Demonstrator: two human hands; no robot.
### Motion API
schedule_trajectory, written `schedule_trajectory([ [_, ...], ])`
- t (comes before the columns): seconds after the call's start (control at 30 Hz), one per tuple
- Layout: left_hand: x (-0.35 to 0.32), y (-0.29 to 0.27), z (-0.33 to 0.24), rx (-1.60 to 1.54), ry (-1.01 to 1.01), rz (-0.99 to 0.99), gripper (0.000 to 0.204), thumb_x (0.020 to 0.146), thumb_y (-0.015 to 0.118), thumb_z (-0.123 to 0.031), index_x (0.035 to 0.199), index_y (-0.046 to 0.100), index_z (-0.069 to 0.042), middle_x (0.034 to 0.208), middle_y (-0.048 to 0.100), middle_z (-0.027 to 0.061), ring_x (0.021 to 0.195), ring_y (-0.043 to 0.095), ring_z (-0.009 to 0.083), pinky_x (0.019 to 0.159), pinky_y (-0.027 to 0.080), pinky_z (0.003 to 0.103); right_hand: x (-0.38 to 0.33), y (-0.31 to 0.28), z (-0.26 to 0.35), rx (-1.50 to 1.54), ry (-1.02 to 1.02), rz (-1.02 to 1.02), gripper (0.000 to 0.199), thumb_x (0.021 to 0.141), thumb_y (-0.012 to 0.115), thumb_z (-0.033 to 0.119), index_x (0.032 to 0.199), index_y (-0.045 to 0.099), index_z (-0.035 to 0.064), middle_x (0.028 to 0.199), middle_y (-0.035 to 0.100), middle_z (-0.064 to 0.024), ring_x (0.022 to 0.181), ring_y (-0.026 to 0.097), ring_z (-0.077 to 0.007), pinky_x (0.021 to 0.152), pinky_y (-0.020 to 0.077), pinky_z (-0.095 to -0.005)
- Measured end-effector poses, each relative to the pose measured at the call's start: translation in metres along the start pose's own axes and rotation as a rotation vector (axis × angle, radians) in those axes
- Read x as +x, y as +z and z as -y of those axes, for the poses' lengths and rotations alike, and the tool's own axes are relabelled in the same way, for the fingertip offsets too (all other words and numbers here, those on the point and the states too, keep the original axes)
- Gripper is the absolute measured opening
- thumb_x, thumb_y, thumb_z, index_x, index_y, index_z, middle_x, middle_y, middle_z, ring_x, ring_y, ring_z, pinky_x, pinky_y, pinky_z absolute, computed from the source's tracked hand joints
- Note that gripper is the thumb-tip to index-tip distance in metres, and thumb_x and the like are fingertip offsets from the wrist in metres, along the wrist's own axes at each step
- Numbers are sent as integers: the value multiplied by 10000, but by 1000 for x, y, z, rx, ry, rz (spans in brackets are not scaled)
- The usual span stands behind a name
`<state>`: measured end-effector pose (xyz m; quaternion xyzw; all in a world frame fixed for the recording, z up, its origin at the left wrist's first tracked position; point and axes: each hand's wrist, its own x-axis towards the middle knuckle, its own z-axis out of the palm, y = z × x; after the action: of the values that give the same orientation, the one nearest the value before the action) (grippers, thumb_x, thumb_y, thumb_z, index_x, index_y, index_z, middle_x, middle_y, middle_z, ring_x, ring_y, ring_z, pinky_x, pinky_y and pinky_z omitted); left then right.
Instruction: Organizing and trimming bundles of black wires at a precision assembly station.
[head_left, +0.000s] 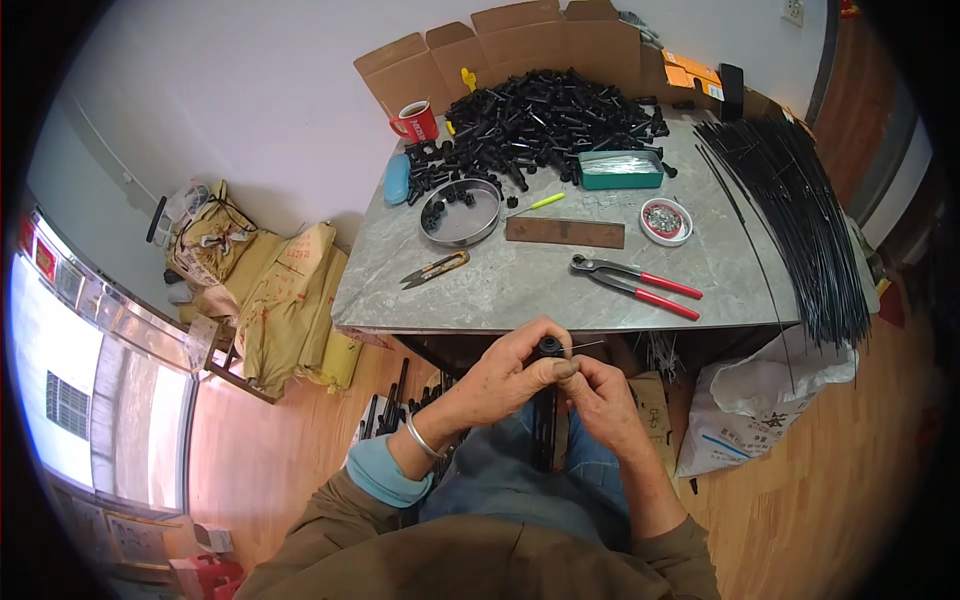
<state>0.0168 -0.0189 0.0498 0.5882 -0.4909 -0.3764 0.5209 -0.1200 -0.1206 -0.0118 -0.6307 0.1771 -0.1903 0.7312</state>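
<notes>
Two bare hands are meeting just below the front edge of the grey stone-patterned bench (520,290), over the person's lap. The left hand (510,372) is closing its fingers around a small black plastic tube (550,347), which is standing up between thumb and forefinger. The right hand (598,398) is pinching with its fingertips against the same tube; a thin grey wire (588,345) is sticking out to the right from there, but I cannot tell which fingers are holding it.

On the bench, a big heap of black plastic tubes (545,122) is lying at the back, in front of an open brown cardboard box (500,50). A flat orange package (692,76) is lying at the back right corner. A red mug with white lettering (416,123) is standing at the left of the heap. A rectangular teal tin (621,169) is sitting just right of the heap, and a small round white-and-red tin (666,221) near it. Red-handled pincers (636,284) are lying near the front. A white plastic bag with blue print (755,410) is hanging low at the right of the bench. Yellowish sacks with red print (285,300) are leaning at the left, on the floor.
</notes>
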Motion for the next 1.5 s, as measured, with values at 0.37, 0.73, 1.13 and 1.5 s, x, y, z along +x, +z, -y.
schedule_trajectory([
  [0.37,2,11,29,-432,63,-172,389,967,472,-435,887,484,-55,768,453,14,714,455,113,679,411,258,0,-3,14,34,-118,-225,95,919,588,104,938,606,13,751,583,5,660,534,-76,594,435,-209],
  [0.73,1,34,31,-507,-10,-345,572,967,273,-582,785,438,-66,575,336,-29,471,317,61,446,297,211,35,3,34,74,-210,-167,123,885,649,110,923,565,29,747,563,28,638,500,-39,575,426,-197],
  [1.13,-15,26,45,-548,-32,-474,545,974,360,-552,772,474,-59,544,334,-42,446,297,37,412,241,200,72,-58,25,-926,-536,-502,152,813,680,162,868,596,47,818,612,-66,759,594,-201,640,467,-316],
  [1.5,-15,26,41,-501,-6,-476,598,973,328,-565,825,517,-17,557,332,-53,486,283,29,439,245,207,75,-95,25,-1119,-548,-276,191,831,656,149,806,506,33,746,523,-123,702,531,-286,638,441,-395],
])
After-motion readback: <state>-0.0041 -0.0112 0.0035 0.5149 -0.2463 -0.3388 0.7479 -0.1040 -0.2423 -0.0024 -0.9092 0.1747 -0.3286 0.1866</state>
